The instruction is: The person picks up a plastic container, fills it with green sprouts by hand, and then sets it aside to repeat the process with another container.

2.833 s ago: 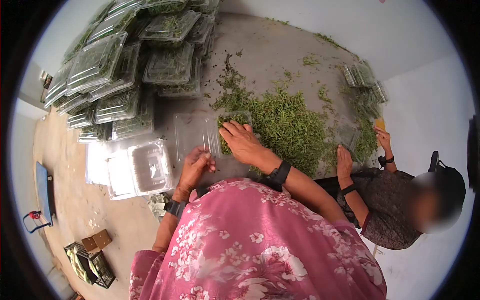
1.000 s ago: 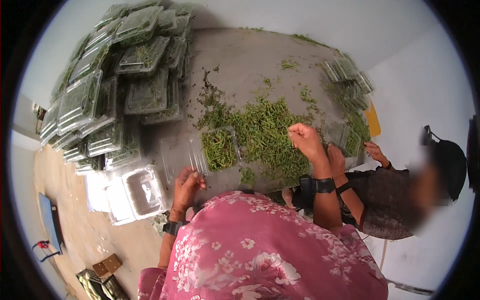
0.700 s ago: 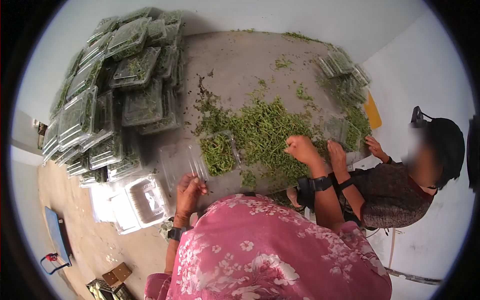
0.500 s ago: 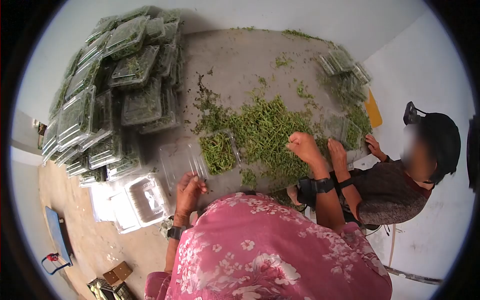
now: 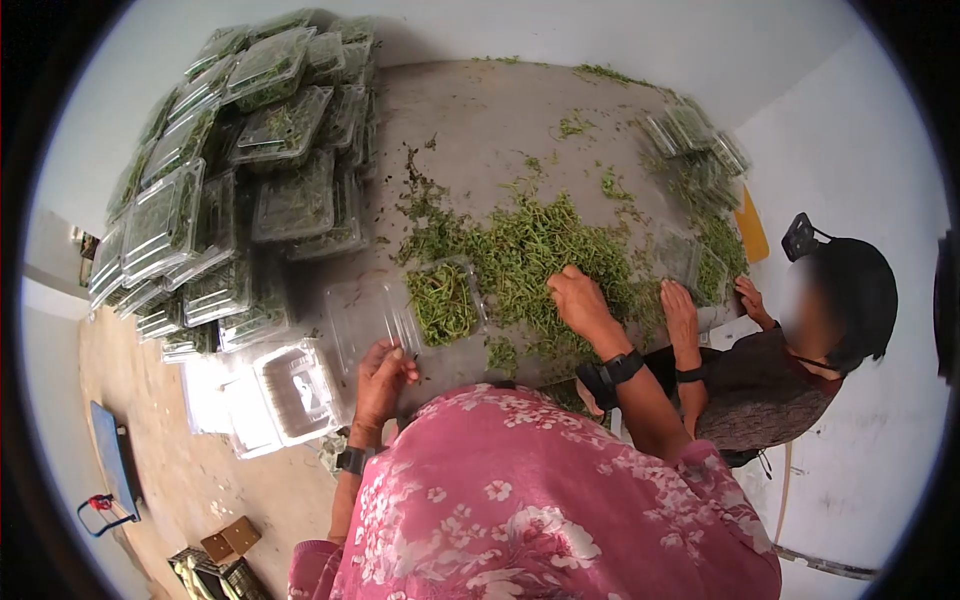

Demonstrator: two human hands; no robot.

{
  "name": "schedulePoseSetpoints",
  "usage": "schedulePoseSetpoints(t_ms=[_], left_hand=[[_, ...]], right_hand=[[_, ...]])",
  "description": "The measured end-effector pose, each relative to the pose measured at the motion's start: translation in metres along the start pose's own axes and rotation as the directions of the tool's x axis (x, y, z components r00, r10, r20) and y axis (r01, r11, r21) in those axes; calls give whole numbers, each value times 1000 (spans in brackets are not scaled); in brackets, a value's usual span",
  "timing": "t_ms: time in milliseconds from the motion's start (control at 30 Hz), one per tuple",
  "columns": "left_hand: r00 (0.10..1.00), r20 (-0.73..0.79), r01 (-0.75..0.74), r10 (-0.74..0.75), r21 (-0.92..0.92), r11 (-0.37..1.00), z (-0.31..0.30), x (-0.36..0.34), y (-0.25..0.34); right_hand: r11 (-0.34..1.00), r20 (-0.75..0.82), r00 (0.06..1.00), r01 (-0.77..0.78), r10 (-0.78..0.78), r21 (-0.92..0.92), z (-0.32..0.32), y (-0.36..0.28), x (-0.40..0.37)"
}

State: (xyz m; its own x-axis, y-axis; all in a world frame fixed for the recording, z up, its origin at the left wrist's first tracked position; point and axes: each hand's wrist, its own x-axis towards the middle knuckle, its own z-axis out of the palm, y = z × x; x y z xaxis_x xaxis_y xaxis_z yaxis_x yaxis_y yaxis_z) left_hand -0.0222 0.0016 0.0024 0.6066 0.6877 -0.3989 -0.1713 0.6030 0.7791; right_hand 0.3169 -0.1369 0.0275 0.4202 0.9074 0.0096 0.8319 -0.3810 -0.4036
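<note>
A clear plastic clamshell container point(image 5: 472, 268) lies spread on the table, its base holding green leafy stems point(image 5: 440, 305). Its bare lid point(image 5: 362, 318) extends to the left. My left hand point(image 5: 380, 378) is closed at the lid's near edge, fingers curled and thumb against them. To the right of the container is a loose heap of green stems point(image 5: 525, 245). My right hand point(image 5: 585, 305) is over the heap's right part, fingers bent together; anything inside them is hidden.
Filled clamshells point(image 5: 165, 225) are stacked high at the left. Unused clear containers point(image 5: 295, 390) sit near the table's front left. On the right, a co-worker point(image 5: 770, 375) has both hands by another container point(image 5: 712, 275). More filled boxes point(image 5: 690, 125) stand at the back right.
My right hand has moved left and lies lower over the heap, still closed. My left hand stays at the lid. The co-worker leans slightly further left.
</note>
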Motion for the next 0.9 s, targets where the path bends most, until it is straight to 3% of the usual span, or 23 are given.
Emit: schedulePoseSetpoints(t_ms=[33, 133, 233, 333, 367, 467, 767, 867, 900], left_hand=[[1000, 3, -1, 1, 3, 1000, 0, 0, 0], [1000, -5, 8, -8, 9, 1000, -2, 1, -2], [1000, 8, 4, -4, 5, 1000, -2, 1, -2], [1000, -11, -1, 1, 37, 999, 0, -1, 0], [1000, -10, -2, 2, 39, 999, 0, -1, 0], [1000, -6, -3, 3, 36, 999, 1, -1, 0], [1000, -6, -19, 19, -12, 1000, -1, 0, -3], [1000, -7, -23, 23, 4, 1000, 1, 0, -2], [1000, -8, -22, 22, 9, 1000, 2, 0, -1]], right_hand=[[997, 60, 997, -45, 41, 56, -6, 0, 1], [984, -195, 975, 130, -106, 119, -15, 5, 2], [981, -132, 989, 88, -66, 174, -48, -1, 4], [941, -49, 983, -156, 179, 299, -66, -5, 4], [922, -82, 986, -106, 146, 372, -60, 8, 6], [884, -40, 978, -165, 202, 438, -55, 22, 11], [958, -40, 992, -106, 121, 267, -37, 1, 46], [996, 6, 996, -95, 95, 0, -18, 4, 66], [990, 35, 990, -138, 138, -14, -20, -7, 68]])
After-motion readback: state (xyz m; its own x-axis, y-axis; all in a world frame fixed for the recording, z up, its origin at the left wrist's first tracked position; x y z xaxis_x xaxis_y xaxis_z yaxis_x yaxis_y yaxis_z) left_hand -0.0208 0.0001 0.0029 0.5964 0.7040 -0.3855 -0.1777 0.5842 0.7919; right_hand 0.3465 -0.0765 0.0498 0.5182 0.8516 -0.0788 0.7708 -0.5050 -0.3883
